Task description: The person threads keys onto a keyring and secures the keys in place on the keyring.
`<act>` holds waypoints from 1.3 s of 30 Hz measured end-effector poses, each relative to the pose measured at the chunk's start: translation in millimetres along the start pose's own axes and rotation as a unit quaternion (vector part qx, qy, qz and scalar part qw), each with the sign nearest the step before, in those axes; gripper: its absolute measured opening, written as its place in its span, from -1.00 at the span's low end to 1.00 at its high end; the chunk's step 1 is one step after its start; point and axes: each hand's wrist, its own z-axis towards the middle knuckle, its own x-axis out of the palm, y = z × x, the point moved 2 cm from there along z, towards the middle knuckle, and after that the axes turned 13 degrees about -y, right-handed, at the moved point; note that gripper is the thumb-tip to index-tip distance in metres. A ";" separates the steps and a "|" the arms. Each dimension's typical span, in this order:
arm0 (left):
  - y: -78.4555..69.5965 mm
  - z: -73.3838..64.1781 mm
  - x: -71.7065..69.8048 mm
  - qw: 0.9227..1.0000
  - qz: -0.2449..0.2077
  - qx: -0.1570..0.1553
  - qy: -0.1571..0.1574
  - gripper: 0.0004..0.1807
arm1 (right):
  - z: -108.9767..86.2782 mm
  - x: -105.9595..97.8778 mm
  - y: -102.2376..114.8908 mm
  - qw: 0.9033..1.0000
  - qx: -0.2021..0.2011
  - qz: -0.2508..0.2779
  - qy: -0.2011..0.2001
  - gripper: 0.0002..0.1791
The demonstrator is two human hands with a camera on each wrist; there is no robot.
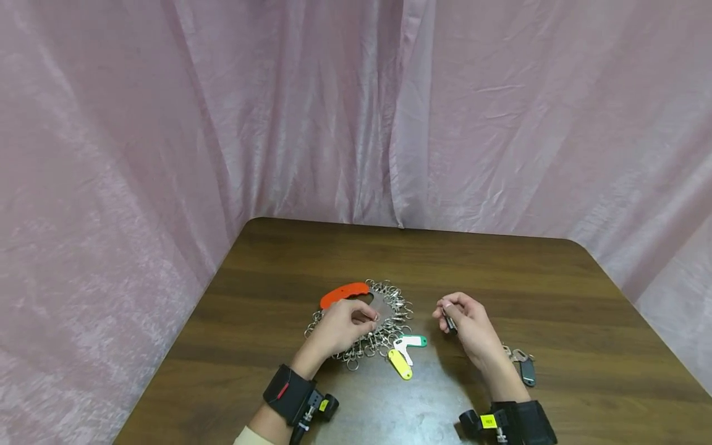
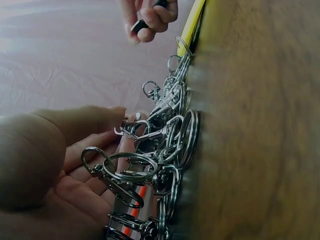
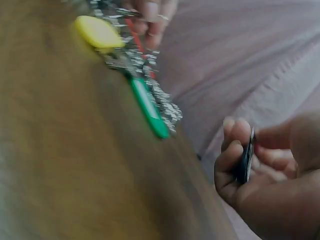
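A key holder with an orange handle [image 1: 345,293] and a ring of metal snap hooks [image 1: 397,303] lies on the table. Over its middle, my left hand [image 1: 342,324] pinches one small snap hook [image 2: 132,127] between thumb and fingertip. My right hand [image 1: 467,324] is raised to the right of the holder. It holds a black key tag [image 3: 245,162] between thumb and fingers; its far side is hidden. A yellow key tag [image 1: 400,364], a green key tag [image 1: 416,340] and a white key tag [image 1: 402,348] lie at the holder's near right edge.
A dark grey key tag [image 1: 527,372] with metal clips lies on the table beside my right wrist. The brown wooden table [image 1: 478,259] ends at a pink curtain [image 1: 334,123] behind. Each wrist wears a black strap with a camera.
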 end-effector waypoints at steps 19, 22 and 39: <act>2.7 5.3 -1.9 0.994 0.031 0.104 -0.004 -0.87 | -20.3 82.2 12.4 0.969 -0.164 -0.166 0.076 -0.92; 1.0 3.2 -0.6 0.992 0.038 0.119 0.011 -0.83 | -22.3 85.9 1.5 0.968 -0.179 -0.149 0.090 -0.93; -2.4 1.9 -2.7 0.985 0.064 0.158 0.017 -0.77 | -21.4 87.9 -5.7 0.970 -0.198 -0.119 0.079 -0.92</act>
